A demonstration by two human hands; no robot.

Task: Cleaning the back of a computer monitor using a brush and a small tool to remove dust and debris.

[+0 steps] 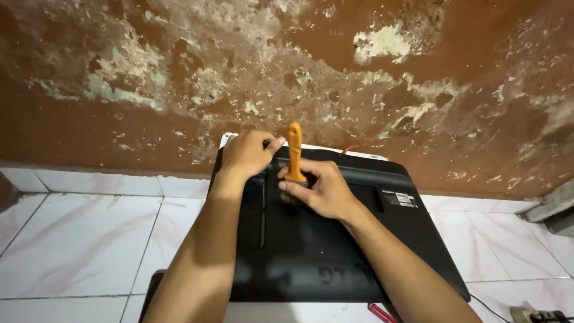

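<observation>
A reddish-brown wall [179, 72] with pale, flaking patches of plaster fills the upper half of the frame. Below it lies a white tiled floor [78, 239] with faint pink veining and dark grout lines, spreading across the lower left and lower right. A thin orange wire [351, 147] curls against the wall just above centre, a small red object [382, 313] sits at the bottom edge right of centre, and a pale power strip [538, 315] with a dark cord lies in the lower right corner.
</observation>
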